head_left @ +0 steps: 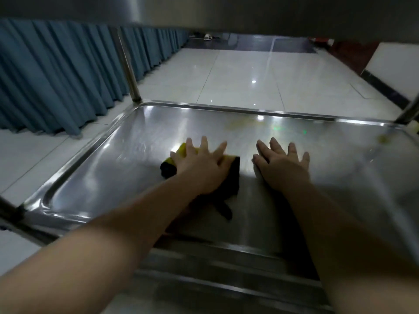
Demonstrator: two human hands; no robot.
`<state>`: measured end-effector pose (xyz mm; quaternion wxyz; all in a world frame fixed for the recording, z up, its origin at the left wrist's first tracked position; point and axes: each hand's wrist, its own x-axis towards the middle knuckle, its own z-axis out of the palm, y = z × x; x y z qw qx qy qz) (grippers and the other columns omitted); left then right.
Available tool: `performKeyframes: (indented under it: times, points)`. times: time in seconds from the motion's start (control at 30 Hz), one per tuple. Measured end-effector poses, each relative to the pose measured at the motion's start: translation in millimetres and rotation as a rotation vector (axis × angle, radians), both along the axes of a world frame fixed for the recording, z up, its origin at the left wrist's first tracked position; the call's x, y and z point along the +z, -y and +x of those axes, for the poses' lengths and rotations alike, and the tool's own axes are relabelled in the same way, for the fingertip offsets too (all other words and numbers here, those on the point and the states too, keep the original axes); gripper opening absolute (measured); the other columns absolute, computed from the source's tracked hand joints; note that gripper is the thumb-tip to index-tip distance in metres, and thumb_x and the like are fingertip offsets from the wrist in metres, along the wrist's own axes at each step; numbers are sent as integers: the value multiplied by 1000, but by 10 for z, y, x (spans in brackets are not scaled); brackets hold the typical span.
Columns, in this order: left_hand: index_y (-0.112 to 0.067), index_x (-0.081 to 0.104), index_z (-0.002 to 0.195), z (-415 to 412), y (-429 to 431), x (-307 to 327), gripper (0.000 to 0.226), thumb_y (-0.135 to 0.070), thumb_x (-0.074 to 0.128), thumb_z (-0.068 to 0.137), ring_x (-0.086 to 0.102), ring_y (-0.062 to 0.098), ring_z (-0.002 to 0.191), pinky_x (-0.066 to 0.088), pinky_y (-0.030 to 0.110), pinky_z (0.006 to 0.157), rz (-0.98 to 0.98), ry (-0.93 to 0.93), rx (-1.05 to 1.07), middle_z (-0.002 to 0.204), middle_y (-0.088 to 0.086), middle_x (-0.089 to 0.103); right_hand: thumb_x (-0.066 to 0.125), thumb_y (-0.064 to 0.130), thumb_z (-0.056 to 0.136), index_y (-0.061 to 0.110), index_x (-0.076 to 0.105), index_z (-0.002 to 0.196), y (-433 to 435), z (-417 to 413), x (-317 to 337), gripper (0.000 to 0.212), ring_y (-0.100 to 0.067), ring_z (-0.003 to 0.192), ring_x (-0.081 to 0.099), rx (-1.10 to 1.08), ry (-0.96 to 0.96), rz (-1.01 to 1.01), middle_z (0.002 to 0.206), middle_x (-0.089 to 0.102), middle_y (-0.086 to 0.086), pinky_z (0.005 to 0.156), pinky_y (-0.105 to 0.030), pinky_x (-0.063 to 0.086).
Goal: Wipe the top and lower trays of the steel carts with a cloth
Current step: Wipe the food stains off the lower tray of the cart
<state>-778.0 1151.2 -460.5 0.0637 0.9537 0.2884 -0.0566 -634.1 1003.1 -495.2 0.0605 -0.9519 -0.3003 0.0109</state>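
- Plainly, the left hand (200, 165) lies flat, fingers spread, pressing the cloth (169, 169) onto the lower tray (102, 173).
- The right hand (282, 165) rests flat and empty just beside it.
- A yellowish mark (239, 123) lies straight ahead, towards the far rim.

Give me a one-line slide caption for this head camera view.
Left hand presses a yellow-and-black cloth flat on the cart's lower steel tray while the right hand rests open beside it.

Glossy pale tiled floor (238, 71), blue pleated curtain (56, 71) on left, dim light
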Motion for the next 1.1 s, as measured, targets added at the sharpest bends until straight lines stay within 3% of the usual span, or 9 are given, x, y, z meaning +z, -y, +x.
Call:
performKeyframes:
  times: [0.13,0.37,0.47,0.6,0.77,0.9,1.0,1.1]
  points:
    - [-53,-17,149,-683,462,-54,63,-70,4,92,-14,43,148,8,74,110,45,-45,-29,165,2,-15,18,61,99,48,5,153,-4,-54,8,57,-36,151,-2,11,10,0,165,0,9,114,-64,-2]
    - [-49,8,154,1024,-144,42,57,-62,10,98,-9,44,149,2,78,107,-40,15,156,167,1,-1,14,60,100,47,4,154,20,-31,-14,56,-34,151,-3,23,21,5,166,0,7,115,-62,-3]
    - [-48,9,154,1200,-151,-3,57,-60,10,98,-7,41,150,1,78,106,-12,17,150,167,1,-1,17,54,102,46,4,154,38,12,-3,54,-35,151,-1,35,17,-1,166,1,7,115,-64,0]
    - [-52,4,153,480,111,-9,58,-67,12,97,-9,38,150,1,77,108,-2,63,60,167,1,-5,21,52,102,48,6,154,46,19,34,54,-35,151,-2,33,-23,27,166,1,8,114,-64,-3]
    - [-53,-11,150,-748,813,-21,60,-67,4,94,-12,37,150,8,75,109,32,-14,-17,164,-2,-19,19,52,101,46,8,154,26,-38,95,54,-36,151,-4,13,-72,25,166,1,7,114,-64,-6]
    - [-58,-5,148,-834,933,-84,60,-73,-3,90,-14,36,150,4,75,109,24,-12,-16,165,-6,-17,28,50,102,38,18,154,149,77,242,55,-34,151,-1,166,-160,15,166,2,5,116,-65,-1]
    - [-56,-3,149,-800,939,-89,63,-73,-6,88,-15,37,150,5,74,110,34,-28,-3,165,-8,-17,32,44,105,36,26,153,580,314,412,49,-27,152,2,98,-239,123,165,10,5,118,-60,2]
    - [-52,2,152,-647,1119,-32,57,-65,8,97,-15,41,149,4,75,109,-4,-7,29,165,-4,-16,29,47,104,39,21,153,982,401,284,50,-34,150,5,41,-106,-71,164,12,4,116,-64,7]
